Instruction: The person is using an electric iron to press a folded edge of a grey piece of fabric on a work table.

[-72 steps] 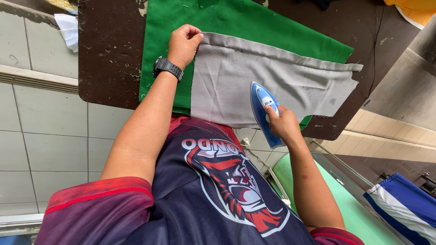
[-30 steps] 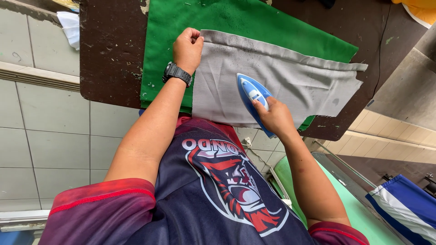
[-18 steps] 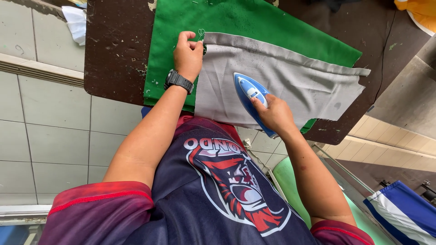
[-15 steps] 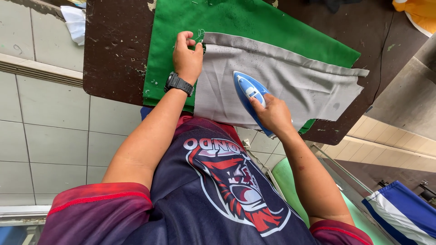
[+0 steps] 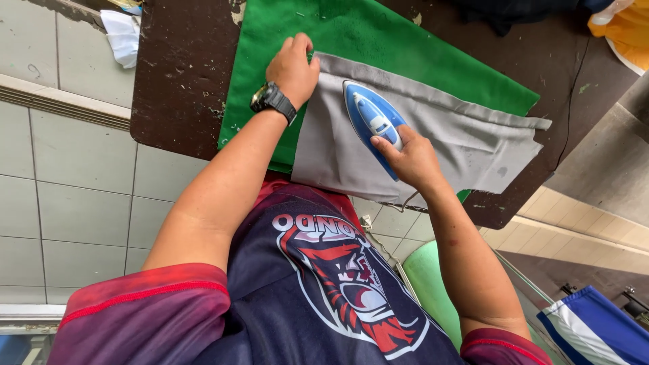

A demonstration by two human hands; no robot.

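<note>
– What colour is the iron [image 5: 373, 122]?
– Blue and white, on plain grey cloth [image 5: 433, 145]
– And beneath?
– A green mat [image 5: 378, 40] over a dark brown, speckled surface [image 5: 182, 81]

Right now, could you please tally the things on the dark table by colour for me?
Green: 1, the green cloth
Grey: 1, the grey fabric, held by the left hand
Blue: 1, the blue iron, gripped by the right hand
Total: 3 on the dark table
</note>
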